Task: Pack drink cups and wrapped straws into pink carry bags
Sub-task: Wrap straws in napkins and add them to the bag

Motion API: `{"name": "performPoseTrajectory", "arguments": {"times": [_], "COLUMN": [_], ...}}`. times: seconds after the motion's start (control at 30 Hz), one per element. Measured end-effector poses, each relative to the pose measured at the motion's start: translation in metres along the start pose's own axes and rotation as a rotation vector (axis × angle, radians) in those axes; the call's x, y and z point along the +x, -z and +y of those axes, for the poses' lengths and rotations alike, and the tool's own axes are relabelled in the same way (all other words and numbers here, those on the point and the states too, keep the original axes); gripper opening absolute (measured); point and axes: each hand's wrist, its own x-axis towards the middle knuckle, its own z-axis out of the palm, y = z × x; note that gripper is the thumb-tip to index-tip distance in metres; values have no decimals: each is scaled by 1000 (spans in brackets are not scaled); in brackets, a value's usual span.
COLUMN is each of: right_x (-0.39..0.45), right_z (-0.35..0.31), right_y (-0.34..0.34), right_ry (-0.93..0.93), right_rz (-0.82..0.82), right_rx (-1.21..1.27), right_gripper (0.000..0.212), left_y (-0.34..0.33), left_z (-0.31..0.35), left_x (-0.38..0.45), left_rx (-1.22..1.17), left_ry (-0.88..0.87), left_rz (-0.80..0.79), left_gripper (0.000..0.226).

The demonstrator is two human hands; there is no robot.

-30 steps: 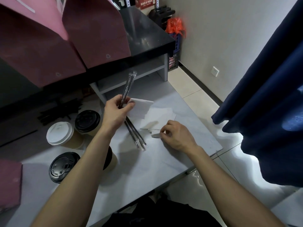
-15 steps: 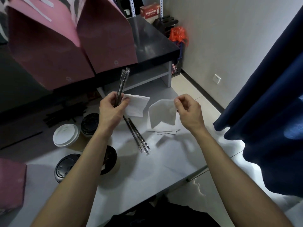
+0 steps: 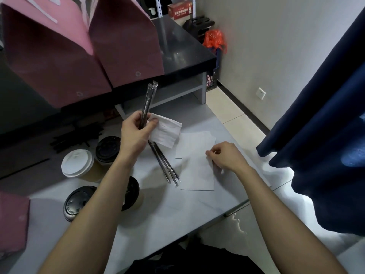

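My left hand [image 3: 136, 131] grips wrapped black straws [image 3: 148, 101] that stand upright, together with a white napkin [image 3: 166, 130]. My right hand [image 3: 223, 157] pinches the edge of another white napkin [image 3: 197, 169] lying on the grey table [image 3: 177, 210]. More wrapped straws [image 3: 164, 163] lie on the table between my hands. Several lidded cups stand at the left: one with a white lid [image 3: 77, 164], black-lidded ones [image 3: 107, 149] [image 3: 79, 202]. Two pink carry bags [image 3: 51, 62] [image 3: 126, 42] stand on the raised black counter behind.
A folded pink bag [image 3: 11, 220] lies at the table's left edge. Loose black straws [image 3: 75, 135] lie on the dark shelf. A dark blue curtain [image 3: 320, 123] hangs at the right. An orange bag [image 3: 214, 39] and a basket sit by the wall.
My right hand has come down from holding a napkin up in the air and now pinches a napkin lying flat on the table. My left hand keeps its hold on the straws and napkin.
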Motion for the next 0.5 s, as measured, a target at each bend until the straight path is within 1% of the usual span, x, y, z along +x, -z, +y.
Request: {"name": "performPoseTrajectory", "arguments": {"times": [0.03,0.07,0.13,0.17,0.23,0.27,0.3,0.37,0.43,0.5], "right_x": [1,2,6,10,18,22,27,34,36,33], "right_z": [4,7,8,7,1,-1,-5,-9,-12,-12], "right_y": [-2,-4,-7,-9,-13,-16,-19,-24,-28,-30], "right_ry": [-9,-12,4,16,52,63,73,104,161,234], "right_rz": [25,85,246,279,220,183,155,134,131,87], "right_rx": [-48,-56,-15,2,5,-31,-77,-135,-143,-122], "right_gripper": [40,39,19,19,37,41,39,27,19,16], "left_y": [-1,-3,-5,-7,-9,-9,-9,-8,-7,-7], "left_z": [-1,-1,-2,-3,-4,-4,-5,-6,-6,-7], "left_x": [0,0,0,0,-1,0,0,0,0,1], "left_rx": [3,1,1,5,11,13,14,15,19,25], "left_ry": [3,4,1,1,5,7,8,12,12,20], "left_rz": [-5,-13,-26,-31,-43,-47,-49,-60,-71,-66], "left_gripper": [20,19,20,21,23,23,23,21,21,21]}}
